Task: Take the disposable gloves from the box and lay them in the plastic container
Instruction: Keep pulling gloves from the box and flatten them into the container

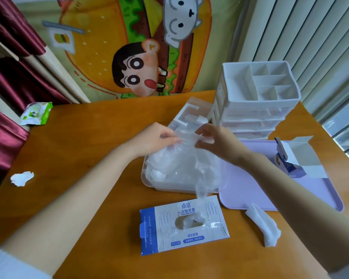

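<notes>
Box: the glove box (169,238) lies flat on the table (89,178) nearest the person, opening upward; its long axis runs left to right, the right end a little nearer; more thin plastic shows in the opening, so by my reading gloves are left to take.
Trailing glove: one glove (200,195) rises out of the opening and over the front wall of the container; its long axis runs near to far; it is half out, not yet laid down.
Container: the plastic container (165,188) stands just beyond the box, open, its right edge on a purple mat (270,188); a loose pile of gloves (179,168) already fills much of it, so the task looks well under way but unfinished.
Left hand: the left hand (155,137) hovers over the far left of the container, thumb and fingers pinched on a glove.
Right hand: the right hand (216,139) pinches the other end of that glove.
Held glove: the held glove (187,138) is stretched between the hands above the pile; long axis left to right; which end is cuff I cannot tell.
Lid: a clear lid (191,111) lies just behind the container.
</notes>
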Tool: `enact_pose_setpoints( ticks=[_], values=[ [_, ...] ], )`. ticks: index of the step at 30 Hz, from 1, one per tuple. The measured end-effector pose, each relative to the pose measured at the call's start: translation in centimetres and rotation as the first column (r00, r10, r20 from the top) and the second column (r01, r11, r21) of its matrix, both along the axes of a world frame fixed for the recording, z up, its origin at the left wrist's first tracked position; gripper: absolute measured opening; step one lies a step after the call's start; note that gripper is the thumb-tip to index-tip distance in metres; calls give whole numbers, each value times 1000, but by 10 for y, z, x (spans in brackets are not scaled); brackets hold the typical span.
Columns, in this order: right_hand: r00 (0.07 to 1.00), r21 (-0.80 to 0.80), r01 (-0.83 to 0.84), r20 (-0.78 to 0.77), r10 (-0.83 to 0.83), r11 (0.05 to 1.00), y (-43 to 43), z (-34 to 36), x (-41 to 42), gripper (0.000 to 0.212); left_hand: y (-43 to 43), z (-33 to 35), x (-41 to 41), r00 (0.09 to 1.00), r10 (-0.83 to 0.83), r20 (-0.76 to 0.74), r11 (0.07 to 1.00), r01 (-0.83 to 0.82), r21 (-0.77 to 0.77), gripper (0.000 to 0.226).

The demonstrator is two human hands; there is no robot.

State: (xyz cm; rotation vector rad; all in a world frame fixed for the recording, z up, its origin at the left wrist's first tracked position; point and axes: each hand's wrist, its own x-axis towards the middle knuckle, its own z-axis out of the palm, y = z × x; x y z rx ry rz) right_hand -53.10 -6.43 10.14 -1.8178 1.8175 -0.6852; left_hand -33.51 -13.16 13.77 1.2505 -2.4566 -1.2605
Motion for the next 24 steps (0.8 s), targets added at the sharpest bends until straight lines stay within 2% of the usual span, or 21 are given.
enact_pose_setpoints(
  ticks=[3,5,7,9,11,14,17,18,21,24],
  values=[
    [992,-145,119,46,-113,982,-6,13,-10,13,-10,5,1,1000,27,-6,994,-27,-106,22],
    [979,-291,205,78,-191,934,-7,29,-12,10,-11,10,-5,986,82,-147,968,-114,-225,30],
    [968,-465,252,103,-230,849,-3,45,-9,12,-9,16,-12,931,95,-351,899,-232,-371,32],
    [978,-626,180,28,-208,759,5,52,-5,11,-6,17,-11,892,27,-451,808,-286,-516,34],
    [976,-701,20,-140,-165,713,15,44,-4,13,-4,7,-4,903,-42,-427,751,-254,-610,38],
    [954,-612,-148,-295,-50,777,24,12,-1,14,-6,-28,13,963,-95,-253,744,-100,-660,52],
    [928,-403,-235,-365,80,885,23,-29,7,17,-14,-70,27,980,-180,82,650,181,-738,60],
    [913,-322,-260,-388,124,910,20,-43,10,21,-17,-80,29,959,-198,205,633,284,-720,62],
    [894,-65,-269,-387,225,961,13,-72,25,26,-22,-97,29,857,-218,466,703,470,-534,69],
    [929,128,-167,-312,199,978,7,-91,43,29,-22,-102,20,684,-229,692,683,620,-386,63]
  ],
)
